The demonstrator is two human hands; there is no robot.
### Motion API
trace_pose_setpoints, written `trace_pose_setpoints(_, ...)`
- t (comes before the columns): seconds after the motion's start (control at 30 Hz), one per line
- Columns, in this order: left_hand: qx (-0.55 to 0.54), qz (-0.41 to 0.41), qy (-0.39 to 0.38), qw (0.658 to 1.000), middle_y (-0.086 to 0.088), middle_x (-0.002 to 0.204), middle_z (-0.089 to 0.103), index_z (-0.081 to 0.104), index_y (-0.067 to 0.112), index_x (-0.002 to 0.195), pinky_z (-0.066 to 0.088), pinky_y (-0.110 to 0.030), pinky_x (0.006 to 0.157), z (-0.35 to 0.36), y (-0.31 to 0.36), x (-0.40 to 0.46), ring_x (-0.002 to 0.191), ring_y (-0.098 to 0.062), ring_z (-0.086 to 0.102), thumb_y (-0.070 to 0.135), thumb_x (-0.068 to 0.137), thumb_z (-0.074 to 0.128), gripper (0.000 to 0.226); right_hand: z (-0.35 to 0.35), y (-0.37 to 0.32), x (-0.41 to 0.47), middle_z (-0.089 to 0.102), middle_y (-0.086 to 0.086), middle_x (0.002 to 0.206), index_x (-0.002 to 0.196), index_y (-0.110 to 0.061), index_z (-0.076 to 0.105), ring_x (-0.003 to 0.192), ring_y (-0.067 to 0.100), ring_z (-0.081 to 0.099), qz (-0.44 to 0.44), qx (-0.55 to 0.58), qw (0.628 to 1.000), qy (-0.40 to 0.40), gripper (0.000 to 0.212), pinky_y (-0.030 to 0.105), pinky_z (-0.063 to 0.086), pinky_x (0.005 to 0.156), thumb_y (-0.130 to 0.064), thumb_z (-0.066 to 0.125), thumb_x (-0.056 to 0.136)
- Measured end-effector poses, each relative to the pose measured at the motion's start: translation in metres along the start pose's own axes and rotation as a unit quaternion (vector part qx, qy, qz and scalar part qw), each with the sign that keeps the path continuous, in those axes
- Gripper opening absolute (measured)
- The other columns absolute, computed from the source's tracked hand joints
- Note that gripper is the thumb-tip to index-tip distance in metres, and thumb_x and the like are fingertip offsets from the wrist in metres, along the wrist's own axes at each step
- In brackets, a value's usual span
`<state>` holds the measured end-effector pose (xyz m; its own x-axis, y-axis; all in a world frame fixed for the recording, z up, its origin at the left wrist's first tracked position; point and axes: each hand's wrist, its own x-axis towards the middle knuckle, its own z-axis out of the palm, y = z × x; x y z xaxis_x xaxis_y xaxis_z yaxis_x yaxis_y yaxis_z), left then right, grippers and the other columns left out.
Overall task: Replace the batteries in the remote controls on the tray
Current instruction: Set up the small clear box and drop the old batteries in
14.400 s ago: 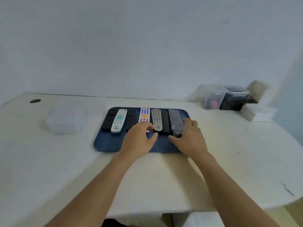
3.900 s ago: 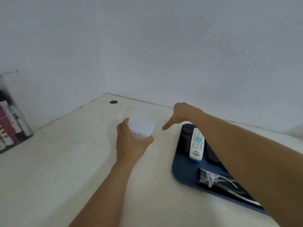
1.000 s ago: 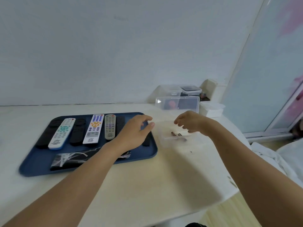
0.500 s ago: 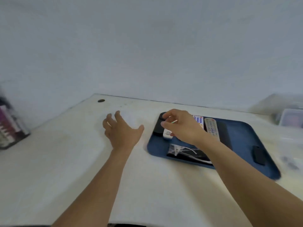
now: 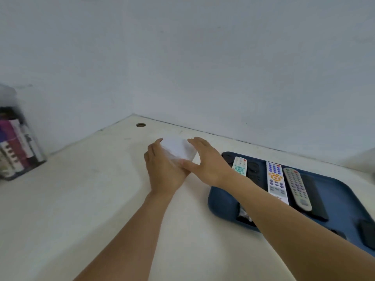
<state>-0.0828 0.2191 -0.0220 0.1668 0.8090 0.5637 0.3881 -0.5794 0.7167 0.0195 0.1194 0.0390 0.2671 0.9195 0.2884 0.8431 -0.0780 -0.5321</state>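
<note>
A small translucent white plastic box [image 5: 176, 149] stands on the table, left of the blue tray [image 5: 219, 201]. My left hand [image 5: 162, 172] holds the box's left side with the fingers curled along it. My right hand [image 5: 209, 165] spans its right side, fingers on the far edge and thumb on the near corner. On the tray lie a white remote with teal buttons [image 5: 239, 166], a white remote with blue and orange buttons [image 5: 276, 182], a grey remote [image 5: 297, 188] and a black remote [image 5: 313, 196]. My right forearm hides most of a plastic-wrapped remote [image 5: 243, 215].
A small black piece [image 5: 367, 233] lies at the tray's near right. A clear container of books or cases [image 5: 15, 142] stands at the far left edge. A cable hole [image 5: 140, 124] sits in the table's back corner, where two walls meet.
My right hand has left the tray and moved left onto the plastic box. My left hand has closed round the box's other side. The view has swung slightly left.
</note>
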Motion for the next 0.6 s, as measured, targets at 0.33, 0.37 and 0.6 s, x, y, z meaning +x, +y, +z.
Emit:
trace_pose_setpoints(0.33, 0.022, 0.028, -0.021, 0.999, -0.001, 0.105, 0.055, 0.055, 0.008, 0.113, 0.026, -0.013, 0.082, -0.002, 0.016, -0.017, 0.098, -0.016, 0.044, 0.066, 0.041, 0.069, 0.094, -0.007, 0.001, 0.005, 0.056, 0.002, 0.070, 0.075, -0.019, 0.042, 0.069, 0.024, 0.053, -0.062, -0.148, 0.987, -0.030, 0.043, 0.035, 0.037, 0.065, -0.049, 0.032, 0.105)
trace_pose_setpoints(0.37, 0.023, 0.017, -0.026, 0.999, 0.000, 0.104, 0.056, 0.056, 0.009, 0.111, 0.028, -0.015, 0.083, -0.001, 0.016, -0.016, 0.097, -0.015, 0.043, 0.068, 0.039, 0.068, 0.093, -0.007, 0.000, 0.008, 0.057, 0.004, 0.072, 0.077, -0.020, 0.041, 0.071, 0.026, 0.054, -0.063, -0.174, 0.982, -0.034, 0.043, 0.036, 0.038, 0.066, -0.048, 0.028, 0.106)
trace_pose_setpoints(0.6, 0.031, -0.004, -0.033, 0.999, 0.001, 0.097, 0.055, 0.059, 0.011, 0.103, 0.023, -0.018, 0.078, 0.001, 0.011, -0.013, 0.092, -0.014, 0.038, 0.065, 0.042, 0.058, 0.081, 0.001, -0.004, 0.019, 0.043, 0.000, 0.066, 0.084, -0.016, 0.037, 0.064, 0.027, 0.047, -0.090, -0.286, 0.953, -0.053, 0.040, 0.040, 0.043, 0.068, -0.043, 0.019, 0.108)
